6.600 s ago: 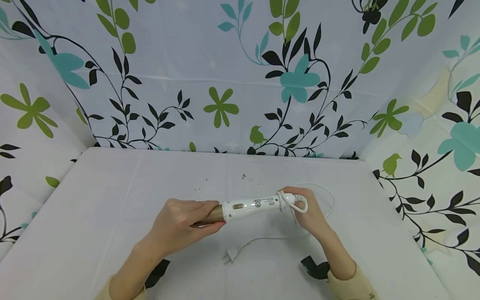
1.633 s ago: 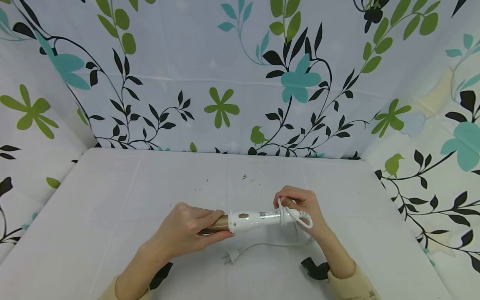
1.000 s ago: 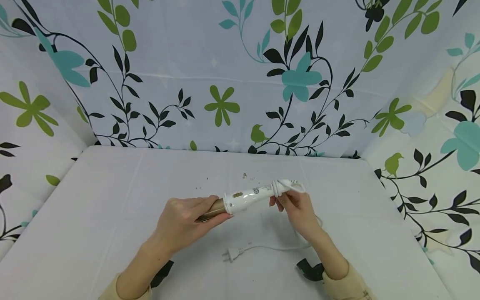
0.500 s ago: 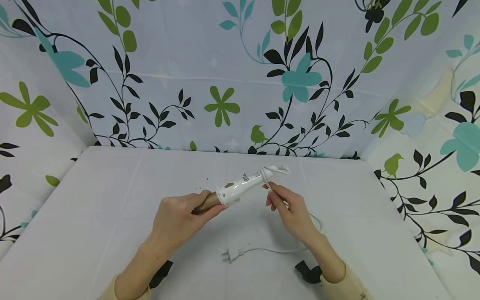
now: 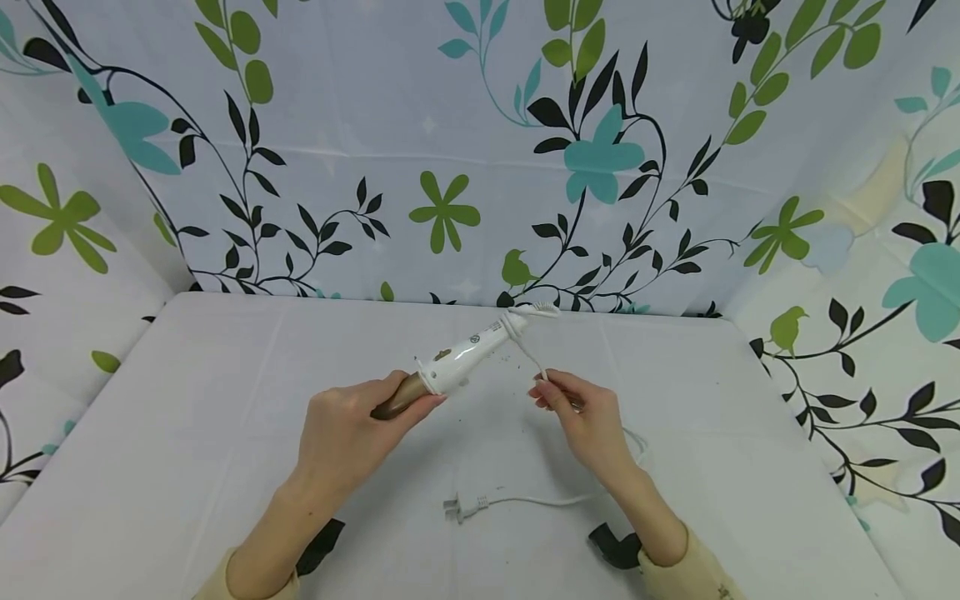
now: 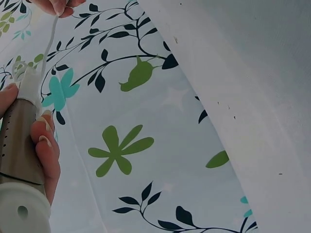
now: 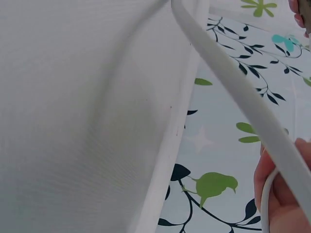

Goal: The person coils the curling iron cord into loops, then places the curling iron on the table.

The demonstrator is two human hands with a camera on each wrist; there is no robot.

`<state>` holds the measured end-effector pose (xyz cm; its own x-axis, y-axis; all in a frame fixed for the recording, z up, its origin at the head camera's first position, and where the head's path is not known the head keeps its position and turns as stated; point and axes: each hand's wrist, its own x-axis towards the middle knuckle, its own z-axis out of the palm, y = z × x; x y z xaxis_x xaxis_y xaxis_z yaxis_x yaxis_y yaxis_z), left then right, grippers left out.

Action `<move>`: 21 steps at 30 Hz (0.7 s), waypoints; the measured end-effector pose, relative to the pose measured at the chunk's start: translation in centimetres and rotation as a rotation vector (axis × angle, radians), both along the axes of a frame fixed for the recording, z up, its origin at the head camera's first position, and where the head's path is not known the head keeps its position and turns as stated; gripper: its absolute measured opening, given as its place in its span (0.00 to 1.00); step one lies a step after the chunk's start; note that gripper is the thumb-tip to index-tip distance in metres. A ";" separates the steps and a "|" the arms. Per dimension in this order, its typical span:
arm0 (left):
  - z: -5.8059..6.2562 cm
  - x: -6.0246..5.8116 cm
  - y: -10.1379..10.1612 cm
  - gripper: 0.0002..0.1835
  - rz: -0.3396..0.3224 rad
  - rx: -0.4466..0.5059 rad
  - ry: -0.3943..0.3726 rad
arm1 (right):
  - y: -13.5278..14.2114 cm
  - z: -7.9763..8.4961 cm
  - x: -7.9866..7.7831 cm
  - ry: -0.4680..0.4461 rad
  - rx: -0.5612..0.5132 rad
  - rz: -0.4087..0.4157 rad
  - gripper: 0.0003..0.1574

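A curling iron (image 5: pixel 474 352), white-handled with a gold-brown barrel, points diagonally away over the table. My left hand (image 5: pixel 347 427) grips its barrel, thumb on one side and fingers on the other. In the left wrist view, small dark holes line the barrel (image 6: pixel 19 141) and a white cap (image 6: pixel 22 208) ends it. The white cord (image 5: pixel 529 353) is wound round the handle's far end. From there a short stretch runs to my right hand (image 5: pixel 592 429), which pinches it between thumb and fingers. The right wrist view shows the cord (image 7: pixel 243 99) crossing large in front.
The cord's two-pin plug (image 5: pixel 467 506) lies near the front middle of the white table (image 5: pixel 225 417). Small dark specks are scattered at the back. Leaf-patterned cloth (image 5: pixel 337 125) hangs behind and at both sides. Black straps (image 5: pixel 618 547) show by both wrists.
The iron's handle end has swung up and away toward the back. My right hand has gone from that end to the cord, and a stretch of cord now comes off the winding.
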<state>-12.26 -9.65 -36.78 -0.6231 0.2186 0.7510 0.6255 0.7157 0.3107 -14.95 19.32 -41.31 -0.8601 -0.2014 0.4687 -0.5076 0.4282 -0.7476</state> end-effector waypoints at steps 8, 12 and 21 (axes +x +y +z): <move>0.0 -0.1 -0.1 0.17 0.059 -0.029 -0.006 | -0.3 -0.1 0.2 0.111 0.134 0.234 0.14; 0.0 0.0 -0.3 0.17 0.097 -0.048 -0.023 | -0.4 0.0 0.3 0.162 0.165 0.280 0.13; 0.0 -0.1 -0.7 0.20 0.163 -0.107 -0.058 | -0.5 0.0 0.6 0.237 0.239 0.312 0.14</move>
<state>-12.36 -10.37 -36.73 -0.6986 0.1883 0.6903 0.4820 0.8369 0.2595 -14.35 18.83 -41.35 -0.6157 -0.5607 0.5536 -0.7848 0.3740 -0.4941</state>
